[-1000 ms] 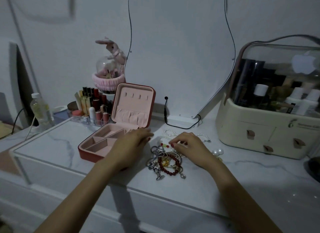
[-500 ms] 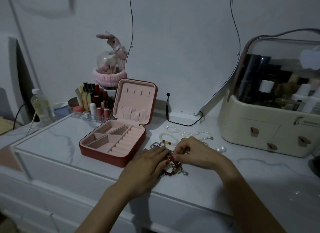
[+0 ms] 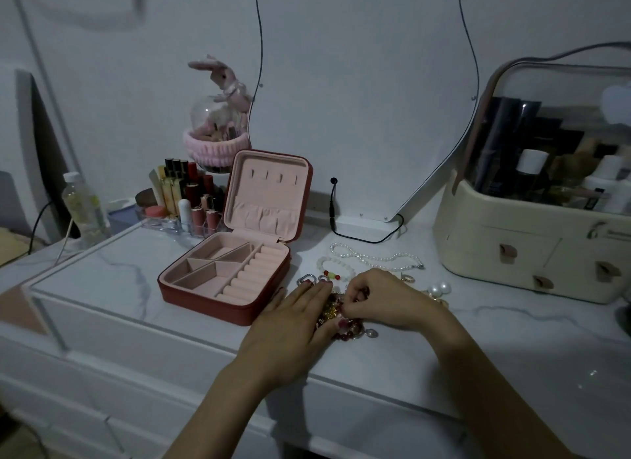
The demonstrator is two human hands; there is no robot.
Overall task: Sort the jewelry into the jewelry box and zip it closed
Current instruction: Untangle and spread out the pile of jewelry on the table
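Note:
A red jewelry box (image 3: 205,296) with pink lining stands open on the marble dresser top (image 3: 109,277), lid upright, its compartments holding nothing. Right of it lies a tangled jewelry pile (image 3: 336,310) with a dark red bead bracelet (image 3: 348,330). My left hand (image 3: 293,317) lies flat on the pile's left side with straight fingers. My right hand (image 3: 382,300) has curled fingers pinching into the pile; which piece it holds is hidden. A pearl necklace (image 3: 372,259), a white bead bracelet (image 3: 336,265) and pearl earrings (image 3: 440,288) lie behind the hands.
A cream cosmetics case (image 3: 512,247) with bottles stands at the right. Lipsticks in a clear organizer (image 3: 184,202), a bunny ornament (image 3: 218,127) and a bottle (image 3: 82,206) are at the back left. A mirror base with a black cable (image 3: 355,233) sits behind the jewelry.
My left hand moved from the box's edge right onto the jewelry pile. My right hand drew in over the pile and curled its fingers.

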